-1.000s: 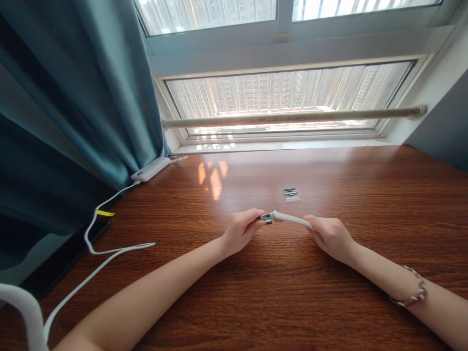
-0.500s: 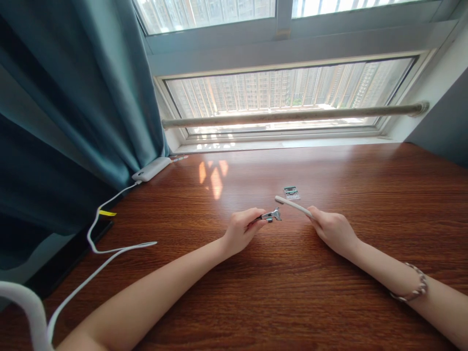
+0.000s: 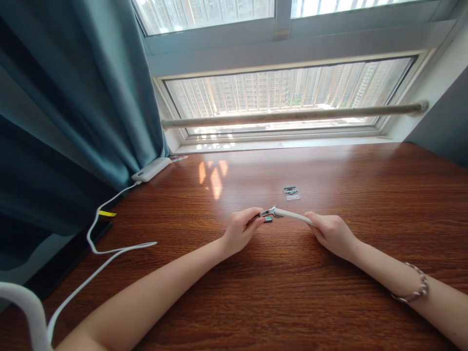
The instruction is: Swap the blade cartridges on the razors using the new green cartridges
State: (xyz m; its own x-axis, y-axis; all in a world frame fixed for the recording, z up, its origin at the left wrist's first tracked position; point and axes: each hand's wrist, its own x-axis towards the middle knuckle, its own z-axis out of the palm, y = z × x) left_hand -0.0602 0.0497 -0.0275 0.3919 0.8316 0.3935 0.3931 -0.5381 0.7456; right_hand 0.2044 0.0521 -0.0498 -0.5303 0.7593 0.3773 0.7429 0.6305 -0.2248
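Beneath all the fingers spreads a wooden table (image 3: 234, 307), over which the right hand (image 3: 334, 236) pinches a white brush (image 3: 294, 216), the left hand (image 3: 239, 229) pinches a razor (image 3: 268, 212) whose head appears to touch the brush just past those fingertips, and beyond them lies a small clear case (image 3: 291, 193).

Above the desk (image 3: 234, 302), the left grip (image 3: 241, 228) holds a razor (image 3: 267, 212), its head meeting the white brush (image 3: 295, 216) in the right grip (image 3: 333, 235).
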